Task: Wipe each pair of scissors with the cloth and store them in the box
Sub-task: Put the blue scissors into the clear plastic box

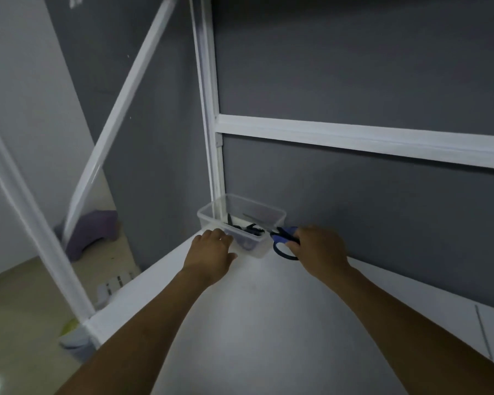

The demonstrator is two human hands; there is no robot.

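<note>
Fingers [293, 244] of the right hand [321, 249] are curled round the blue-handled scissors [281, 234], holding them by the handle loops just right of centre in the frame. The blades point left, over the right end of the clear plastic box [268, 208]. Fingers [224, 237] of the left hand [211, 250] are bent against the box's near wall at its left end. Whether they clasp the wall or only press on it, I cannot tell.

The box stands at the far corner of the white counter [254, 315], against the grey wall panel [354, 195] and the white frame post [217, 166]. At least one dark pair of scissors [250, 228] already lies inside, so part of the storing looks done. A purple shape low in the box is too blurred to name.

The pair in hand seems to be on its way in, which would put this pair past its wipe, though no cloth shows anywhere in view. No other scissors lie on the visible counter, so this may be among the last, but the counter runs out of frame at lower right.
</note>
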